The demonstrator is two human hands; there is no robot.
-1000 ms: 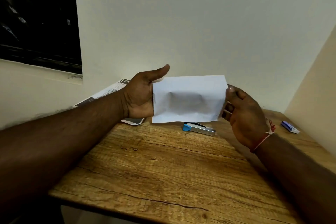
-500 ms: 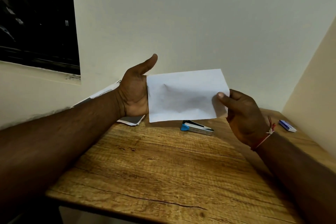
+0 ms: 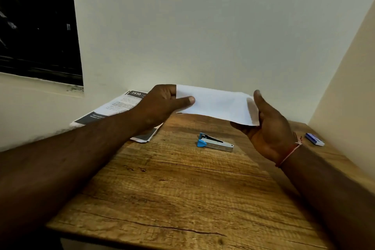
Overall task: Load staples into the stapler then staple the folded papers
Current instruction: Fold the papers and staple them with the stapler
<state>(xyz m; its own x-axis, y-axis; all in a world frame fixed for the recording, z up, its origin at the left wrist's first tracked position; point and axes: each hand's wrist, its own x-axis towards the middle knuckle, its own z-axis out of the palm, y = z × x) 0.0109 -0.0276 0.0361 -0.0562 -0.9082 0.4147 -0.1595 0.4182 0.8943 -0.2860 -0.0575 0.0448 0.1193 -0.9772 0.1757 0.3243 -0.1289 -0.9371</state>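
Note:
A folded white paper (image 3: 217,104) hangs in the air above the far part of the wooden table (image 3: 182,189), tilted nearly flat. My left hand (image 3: 162,103) pinches its left edge, thumb on top. My right hand (image 3: 267,128) holds its right end from below, with the thumb up beside the edge. Under the paper a small silver stapler with a blue end (image 3: 215,142) lies on the table, apart from both hands. A small blue and white staple box (image 3: 314,139) lies at the table's far right, near the side wall.
A printed sheet with dark bands (image 3: 117,107) lies at the table's back left against the wall, partly under my left arm. Walls close in the table at the back and right. A dark window sits at upper left.
The paper has tipped from upright and facing me to nearly flat. My left thumb came down onto its left edge, and my right hand moved under its right end.

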